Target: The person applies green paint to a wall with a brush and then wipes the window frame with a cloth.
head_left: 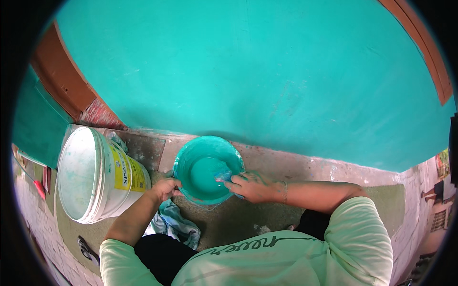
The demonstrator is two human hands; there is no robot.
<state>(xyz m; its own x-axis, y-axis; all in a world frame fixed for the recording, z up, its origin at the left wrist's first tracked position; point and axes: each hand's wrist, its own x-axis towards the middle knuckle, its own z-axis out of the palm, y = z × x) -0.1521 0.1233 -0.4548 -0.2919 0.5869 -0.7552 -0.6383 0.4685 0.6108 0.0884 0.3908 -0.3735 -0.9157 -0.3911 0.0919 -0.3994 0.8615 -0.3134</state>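
Note:
A round teal basin (190, 153) stands in front of me near the foot of the wall, with teal paint (201, 175) pooled inside. My left hand (167, 188) grips its left rim, the fingers closed on the edge. Over the right side of the basin, my right hand (254, 187) is closed around a crumpled bluish, paint-smeared thing (222, 174). Whether that is plastic or cloth I cannot tell. Its end reaches in over the paint. Teal smears mark the right hand.
Left of the basin sits a large white lidded bucket (78, 174) with a yellow label. A patterned cloth (177, 224) lies below the basin. The teal wall (267, 71) rises ahead, with a brown door frame (64, 76) at left. A dark sandal (88, 250) is at lower left.

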